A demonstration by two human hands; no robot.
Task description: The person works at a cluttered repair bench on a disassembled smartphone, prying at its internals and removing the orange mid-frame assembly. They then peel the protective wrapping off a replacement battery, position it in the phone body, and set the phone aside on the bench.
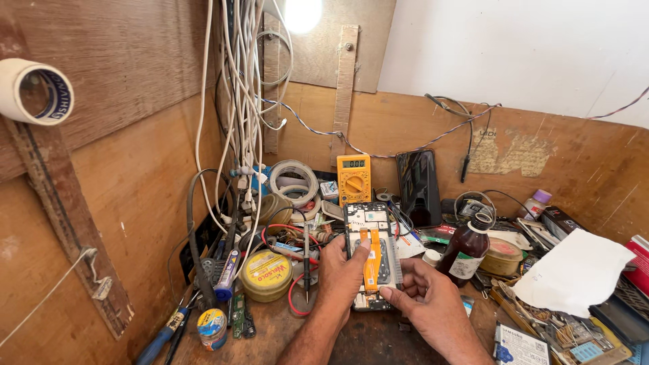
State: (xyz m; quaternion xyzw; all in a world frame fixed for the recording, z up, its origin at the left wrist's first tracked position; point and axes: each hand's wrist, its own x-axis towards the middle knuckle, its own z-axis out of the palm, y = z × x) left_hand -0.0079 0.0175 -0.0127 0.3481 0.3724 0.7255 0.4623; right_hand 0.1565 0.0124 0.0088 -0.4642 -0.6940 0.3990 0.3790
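Observation:
An opened phone [370, 223] lies back-up on the wooden bench, its inner board exposed and an orange flex ribbon [372, 260] running down its middle. My left hand [341, 274] grips the phone's left edge, thumb pressed on the ribbon. At the phone's lower right corner, my right hand [429, 297] touches it with fingertips pinched together. No tool shows in either hand.
A yellow multimeter [353, 178] leans on the back wall beside a black phone [418, 187]. Tape rolls [293, 181], a yellow round tin [266, 274], probes and screwdrivers [162, 336] crowd the left. A brown bottle [466, 251], white paper [574, 274] and small parts fill the right.

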